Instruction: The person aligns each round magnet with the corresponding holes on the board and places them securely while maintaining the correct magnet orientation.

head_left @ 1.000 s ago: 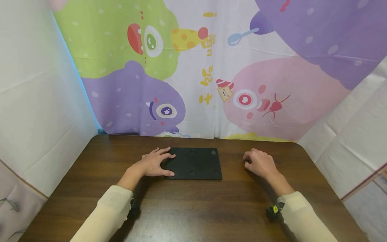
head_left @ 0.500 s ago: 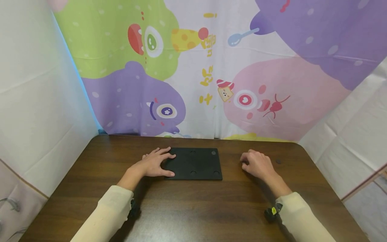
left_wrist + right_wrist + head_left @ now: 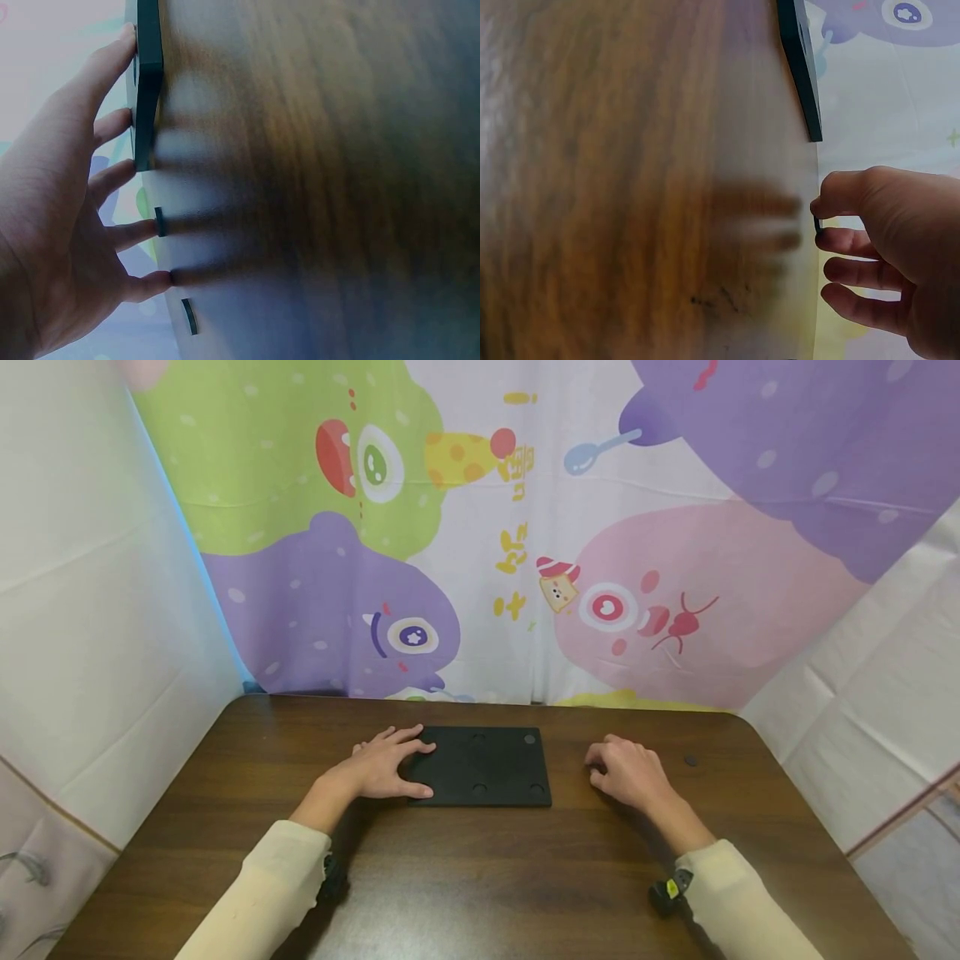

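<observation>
A flat black board (image 3: 487,768) with shallow round recesses lies on the table. My left hand (image 3: 386,766) rests spread over its left end, thumb and two fingers touching it in the left wrist view. Beside the other fingers, that view shows two small dark discs (image 3: 159,222) on the table. To the right of the board, my right hand (image 3: 628,770) pinches a small thin dark disc (image 3: 817,224) between thumb and forefinger, just above the table; the head view hides it. One grey disc (image 3: 529,739) sits in the board's top right recess.
Another dark disc (image 3: 691,761) lies on the table, right of my right hand. The brown wooden table (image 3: 480,877) ends at a cartoon-print curtain (image 3: 495,568) behind, with white cloth (image 3: 90,568) at the sides.
My right hand has moved left toward the board, leaving the disc on the right side of the table farther behind. The left hand and the board have stayed in place.
</observation>
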The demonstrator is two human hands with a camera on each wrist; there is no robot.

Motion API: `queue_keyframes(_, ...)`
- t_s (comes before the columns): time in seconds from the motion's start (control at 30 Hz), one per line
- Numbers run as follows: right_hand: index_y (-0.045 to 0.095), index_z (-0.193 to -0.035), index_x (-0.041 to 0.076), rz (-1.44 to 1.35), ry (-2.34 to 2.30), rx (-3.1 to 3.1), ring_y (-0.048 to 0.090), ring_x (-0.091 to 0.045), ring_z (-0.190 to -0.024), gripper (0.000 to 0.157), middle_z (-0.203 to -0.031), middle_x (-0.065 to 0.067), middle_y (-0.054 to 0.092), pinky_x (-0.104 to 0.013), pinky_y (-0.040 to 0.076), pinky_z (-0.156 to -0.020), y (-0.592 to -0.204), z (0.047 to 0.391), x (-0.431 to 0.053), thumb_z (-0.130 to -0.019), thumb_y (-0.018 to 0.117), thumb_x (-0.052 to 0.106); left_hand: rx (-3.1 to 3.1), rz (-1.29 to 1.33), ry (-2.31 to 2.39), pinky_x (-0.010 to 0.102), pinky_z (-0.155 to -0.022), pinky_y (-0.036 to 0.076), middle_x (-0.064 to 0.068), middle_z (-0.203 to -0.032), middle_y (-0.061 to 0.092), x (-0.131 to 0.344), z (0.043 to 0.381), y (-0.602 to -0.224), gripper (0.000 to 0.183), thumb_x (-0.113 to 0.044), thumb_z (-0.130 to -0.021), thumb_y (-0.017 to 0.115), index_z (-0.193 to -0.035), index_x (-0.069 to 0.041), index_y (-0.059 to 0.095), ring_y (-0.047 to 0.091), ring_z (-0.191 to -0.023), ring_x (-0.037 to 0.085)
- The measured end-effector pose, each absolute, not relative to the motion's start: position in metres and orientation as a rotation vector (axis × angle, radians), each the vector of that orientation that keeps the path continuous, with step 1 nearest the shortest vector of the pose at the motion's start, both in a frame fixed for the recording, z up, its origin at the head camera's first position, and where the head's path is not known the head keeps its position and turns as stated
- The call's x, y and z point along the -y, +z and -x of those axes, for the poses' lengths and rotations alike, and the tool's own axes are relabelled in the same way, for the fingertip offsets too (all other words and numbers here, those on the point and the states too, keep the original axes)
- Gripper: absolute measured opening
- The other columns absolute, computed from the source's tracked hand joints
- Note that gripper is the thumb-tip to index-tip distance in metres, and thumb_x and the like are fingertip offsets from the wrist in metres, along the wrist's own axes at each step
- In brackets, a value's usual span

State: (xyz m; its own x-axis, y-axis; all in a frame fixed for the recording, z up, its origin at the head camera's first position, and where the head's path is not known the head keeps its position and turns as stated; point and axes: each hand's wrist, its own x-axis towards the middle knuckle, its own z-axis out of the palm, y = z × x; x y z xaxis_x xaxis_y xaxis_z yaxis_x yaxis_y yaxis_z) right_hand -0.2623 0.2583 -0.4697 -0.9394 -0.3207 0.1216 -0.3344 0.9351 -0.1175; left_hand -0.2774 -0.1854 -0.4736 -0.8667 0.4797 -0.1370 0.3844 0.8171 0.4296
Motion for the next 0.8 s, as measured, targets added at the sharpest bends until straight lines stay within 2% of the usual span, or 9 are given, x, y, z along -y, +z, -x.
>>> queue_keyframes(0.53, 0.085, -0.106, 0.02, -0.596, 0.206, 2.948, 0.074, -0.025, -0.084, 0.012, -0.101, -0.001, 0.075, -0.048, 0.061, -0.068, -0.468, 0.259, -0.246, -0.095, 0.084, 0.017, -2.763, -0.67, 0.579, 0.098, -0.12, 0.022, 0.014, -0.188, 0.031, 0.185, 0.277, -0.473, 0.085, -0.063, -0.095, 0.084, -0.166, -0.023, 0.058, 0.023, -0.17, 0.063)
queue_keyframes(0.8, 0.085, -0.107, 0.021, -0.674, 0.235, 2.938, 0.072, -0.019, -0.084, 0.012, -0.104, 0.0, 0.077, -0.04, 0.058, -0.066, -0.466, 0.257, -0.24, -0.095, 0.084, 0.016, -2.761, -0.664, 0.573, 0.098, -0.12, 0.022, 0.014, -0.188, 0.03, 0.185, 0.278, -0.473, 0.086, -0.063, -0.095, 0.083, -0.166, -0.023, 0.058, 0.022, -0.171, 0.062)
